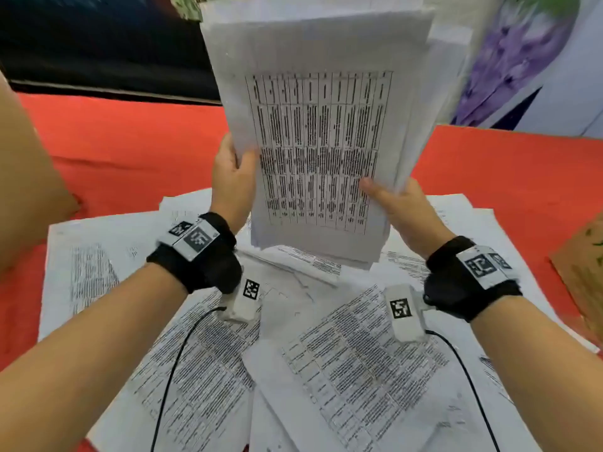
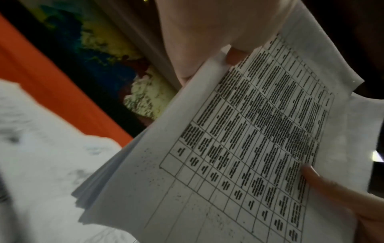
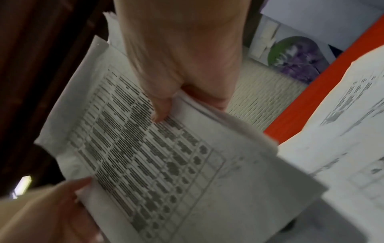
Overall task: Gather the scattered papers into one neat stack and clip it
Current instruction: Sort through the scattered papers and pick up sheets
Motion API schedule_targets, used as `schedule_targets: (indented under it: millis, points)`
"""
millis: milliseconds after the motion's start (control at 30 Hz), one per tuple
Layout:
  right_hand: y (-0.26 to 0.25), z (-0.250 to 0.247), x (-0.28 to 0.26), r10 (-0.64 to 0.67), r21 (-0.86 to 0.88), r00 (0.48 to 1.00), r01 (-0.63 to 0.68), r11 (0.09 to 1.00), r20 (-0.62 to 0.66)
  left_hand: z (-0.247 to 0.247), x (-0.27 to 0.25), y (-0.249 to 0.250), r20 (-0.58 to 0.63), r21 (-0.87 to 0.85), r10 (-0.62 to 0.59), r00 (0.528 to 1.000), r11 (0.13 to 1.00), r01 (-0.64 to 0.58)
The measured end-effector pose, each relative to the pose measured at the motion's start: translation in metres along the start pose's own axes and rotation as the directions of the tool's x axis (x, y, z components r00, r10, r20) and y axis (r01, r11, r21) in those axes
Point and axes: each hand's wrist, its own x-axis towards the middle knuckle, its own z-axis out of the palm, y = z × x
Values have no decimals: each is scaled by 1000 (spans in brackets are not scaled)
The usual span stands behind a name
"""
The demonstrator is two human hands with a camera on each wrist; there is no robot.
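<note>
A stack of printed sheets (image 1: pixel 319 151) stands upright above the table, its front page a dense table of text. My left hand (image 1: pixel 233 177) grips the stack's left edge, thumb on the front page. My right hand (image 1: pixel 396 203) grips the right edge the same way, thumb pressed on the print. In the left wrist view the stack (image 2: pixel 239 148) fans slightly at its lower corner. In the right wrist view the stack (image 3: pixel 166 164) bends under my right thumb. Several loose printed papers (image 1: pixel 202 353) lie scattered and overlapping on the red table (image 1: pixel 130 138). No clip is in view.
A brown cardboard piece (image 1: pixel 26 177) leans at the left edge. Another cardboard piece (image 1: pixel 584 272) lies at the right edge. Black cables (image 1: pixel 169 380) run from the wrist cameras over the papers. A dark panel and a purple picture (image 1: pixel 522 60) stand behind the table.
</note>
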Motion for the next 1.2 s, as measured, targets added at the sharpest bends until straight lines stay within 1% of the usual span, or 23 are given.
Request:
schedule_targets:
  millis: [67, 200, 267, 367, 433, 500, 533, 567, 633, 700, 733, 767, 800, 833, 867, 933, 967, 1000, 1033, 1067, 1100, 1133, 1200]
  points:
    - [-13, -9, -3, -31, 25, 999, 31, 999, 10, 0, -3, 15, -1, -50, 60, 998, 997, -60]
    - [-5, -7, -22, 35, 3, 994, -35, 999, 105, 5, -25, -2, 14, -37, -26, 1000, 999, 27]
    - [0, 4, -30, 12, 69, 1000, -12, 998, 0, 16, -39, -7, 12, 10, 9, 1000, 1000, -9]
    - [-28, 12, -31, -56, 137, 982, 81, 987, -180, 37, -37, 23, -71, -11, 106, 992, 994, -107]
    - [-52, 10, -31, -127, 131, 969, 157, 979, -213, 43, -25, 50, -138, -50, 196, 971, 978, -205]
    - [-63, 3, -34, -161, 148, 965, 194, 970, -206, 39, -20, 61, -131, -75, 259, 957, 960, -270]
    - [-59, 1, -37, -145, 156, 968, 178, 972, -205, 35, -21, 55, -100, -82, 262, 960, 959, -270]
    - [-49, -2, -42, -103, 144, 975, 133, 981, -197, 32, -25, 45, -57, -77, 232, 971, 969, -236]
    - [-14, -2, -53, 47, 99, 990, -34, 995, -132, 24, -41, 14, 29, -42, 69, 997, 997, -68]
    - [18, 3, -70, 216, 29, 976, -215, 976, -2, 20, -58, -14, 67, 4, -136, 988, 991, 136]
    - [29, 7, -73, 237, 14, 971, -237, 971, 13, 23, -59, -23, 50, 7, -200, 978, 980, 200]
    - [33, 11, -74, 220, 33, 975, -220, 975, -13, 26, -61, -22, 23, -3, -229, 973, 973, 229]
    - [33, 13, -71, 189, 48, 977, -185, 982, -95, 30, -61, -16, -6, -12, -225, 974, 974, 225]
    - [28, 14, -67, 158, 47, 963, -152, 987, -216, 34, -58, -13, -22, -12, -204, 979, 979, 204]
    - [25, 9, -59, 130, 31, 930, -128, 991, -343, 38, -54, -13, -48, 4, -208, 977, 978, 208]
    - [17, -13, -43, 64, -8, 857, -79, 997, -511, 40, -56, -16, -81, 89, -328, 941, 938, 335]
    - [16, -27, -38, 46, -18, 823, -68, 998, -566, 37, -60, -23, -32, 190, -412, 911, 892, 410]
    - [19, -44, -34, 45, -27, 781, -78, 997, -623, 34, -70, -30, 93, 374, -493, 865, 822, 429]
    - [25, -62, -33, 62, -31, 738, -112, 993, -672, 32, -84, -35, 245, 607, -586, 773, 714, 349]
    - [31, -77, -37, 88, -25, 697, -150, 988, -712, 30, -99, -44, 355, 761, -664, 658, 614, 209]
    - [36, -90, -42, 119, -5, 661, -182, 983, -741, 31, -113, -51, 419, 832, -700, 578, 551, 64]
    - [43, -102, -46, 155, 23, 623, -216, 976, -767, 33, -121, -57, 442, 852, -709, 549, 524, -9]
    - [55, -120, -60, 220, 72, 561, -273, 959, -798, 35, -131, -61, 461, 849, -677, 574, 525, -62]
